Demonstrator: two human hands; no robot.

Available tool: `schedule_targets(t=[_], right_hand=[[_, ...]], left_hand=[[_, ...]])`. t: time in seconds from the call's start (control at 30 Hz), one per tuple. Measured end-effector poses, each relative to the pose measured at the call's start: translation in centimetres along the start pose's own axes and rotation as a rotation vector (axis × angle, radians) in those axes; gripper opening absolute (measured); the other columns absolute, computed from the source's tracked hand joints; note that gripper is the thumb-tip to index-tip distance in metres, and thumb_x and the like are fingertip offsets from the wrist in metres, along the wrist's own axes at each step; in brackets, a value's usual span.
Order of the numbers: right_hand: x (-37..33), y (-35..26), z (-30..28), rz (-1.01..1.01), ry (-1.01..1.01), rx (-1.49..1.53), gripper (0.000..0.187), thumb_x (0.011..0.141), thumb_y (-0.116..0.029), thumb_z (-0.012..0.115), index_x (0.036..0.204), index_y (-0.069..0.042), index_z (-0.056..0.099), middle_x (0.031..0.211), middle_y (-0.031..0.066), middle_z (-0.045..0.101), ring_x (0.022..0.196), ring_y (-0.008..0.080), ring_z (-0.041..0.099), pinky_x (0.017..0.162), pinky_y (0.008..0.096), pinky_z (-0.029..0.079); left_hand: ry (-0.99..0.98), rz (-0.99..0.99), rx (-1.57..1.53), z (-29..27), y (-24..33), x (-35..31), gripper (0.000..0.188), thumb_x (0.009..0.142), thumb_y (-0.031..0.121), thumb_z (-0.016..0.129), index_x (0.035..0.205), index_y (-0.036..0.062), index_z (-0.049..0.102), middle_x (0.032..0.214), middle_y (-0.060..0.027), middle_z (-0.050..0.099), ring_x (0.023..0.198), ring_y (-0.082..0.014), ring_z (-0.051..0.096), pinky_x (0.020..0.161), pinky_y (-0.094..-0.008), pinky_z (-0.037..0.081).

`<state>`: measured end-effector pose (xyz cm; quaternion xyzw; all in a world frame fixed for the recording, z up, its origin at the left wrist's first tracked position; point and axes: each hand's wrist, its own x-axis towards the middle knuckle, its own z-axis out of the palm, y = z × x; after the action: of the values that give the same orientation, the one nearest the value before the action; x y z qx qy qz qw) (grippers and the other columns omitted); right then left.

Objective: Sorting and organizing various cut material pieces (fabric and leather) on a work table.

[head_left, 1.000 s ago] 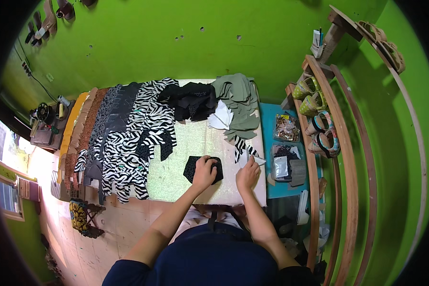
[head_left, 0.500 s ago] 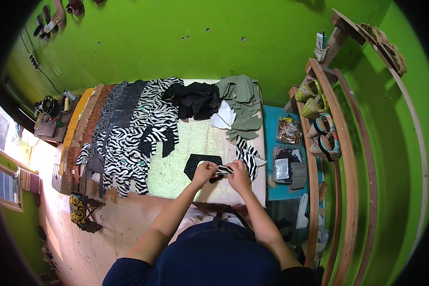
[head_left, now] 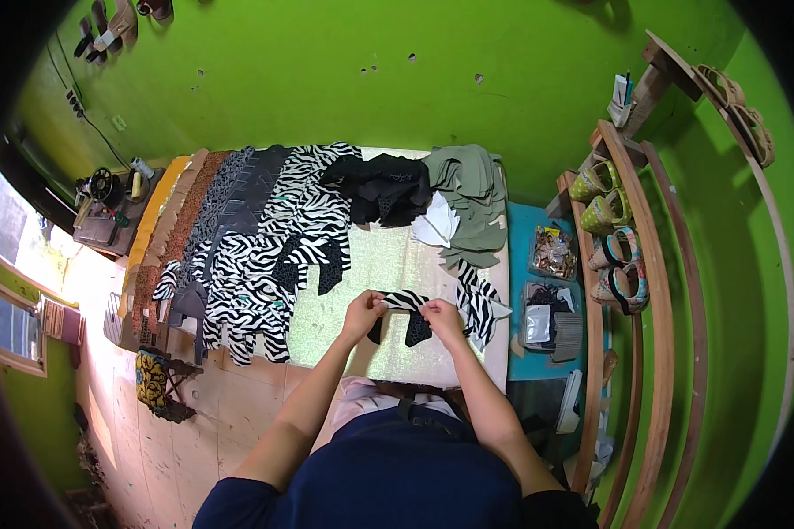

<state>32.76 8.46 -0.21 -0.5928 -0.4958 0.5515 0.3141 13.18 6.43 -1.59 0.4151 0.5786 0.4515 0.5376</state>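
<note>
My left hand [head_left: 363, 314] pinches one end of a zebra-print fabric piece [head_left: 403, 301]. My right hand [head_left: 443, 318] grips its other end, so the strip stretches between them over the table. Just below it shows a black patterned piece [head_left: 417, 330], partly covered; whether it is joined to the strip I cannot tell. To the right of my right hand lie more zebra-print cutouts [head_left: 476, 304]. A pale cutout [head_left: 435, 220] rests farther back, between a black fabric pile [head_left: 384, 189] and a stack of olive-green pieces [head_left: 466, 189].
Overlapping rows of zebra-print [head_left: 238, 273], grey, brown and yellow pieces cover the table's left side. A sewing machine [head_left: 104, 189] stands beyond them. At right, clear boxes [head_left: 551, 251] sit on a blue surface [head_left: 522, 366], beside a wooden rack [head_left: 648, 353] holding sandals [head_left: 620, 275].
My hands have moved apart and slightly away from me, spreading the zebra-print piece between them. The black patterned piece is now more covered by the strip. The whole view has shifted slightly.
</note>
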Motion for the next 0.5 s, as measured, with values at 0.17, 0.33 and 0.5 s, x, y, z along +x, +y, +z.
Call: schedule_targets(t=[0.17,0.33,0.5], right_hand=[[0.1,-1.1,1.3,0.03,0.126,-0.385,0.025,0.073,-0.028,0.068,0.082,-0.004,0.064,0.077,0.0095,0.065,0.07,0.02,0.062,0.065,0.0296,0.047],[0.3,-1.2,2.4,0.078,0.208,-0.63,0.022,0.074,-0.027,0.066,0.08,-0.006,0.063,0.078,0.0103,0.065,0.074,0.0278,0.063,0.067,0.0367,0.048],[0.5,-2.4,2.9,0.11,0.208,-0.707,0.033,0.071,-0.024,0.069,0.094,-0.007,0.052,0.093,0.0114,0.06,0.089,0.0294,0.058,0.074,0.0378,0.046]], left_hand=[[0.08,-0.004,0.435,-0.4,1.1,-0.1,0.017,0.074,0.008,0.064,0.088,0.0,0.058,0.068,-0.0081,0.06,0.061,-0.0143,0.058,0.06,-0.0266,0.047],[0.058,0.041,0.63,0.3,2.5,0.4,0.017,0.073,0.011,0.064,0.085,-0.0006,0.059,0.076,-0.0157,0.063,0.069,-0.0276,0.062,0.064,-0.0345,0.048],[0.053,0.119,0.828,0.4,1.9,0.6,0.019,0.072,0.008,0.061,0.091,0.0023,0.058,0.08,-0.0146,0.061,0.079,-0.0317,0.057,0.069,-0.0385,0.046]])
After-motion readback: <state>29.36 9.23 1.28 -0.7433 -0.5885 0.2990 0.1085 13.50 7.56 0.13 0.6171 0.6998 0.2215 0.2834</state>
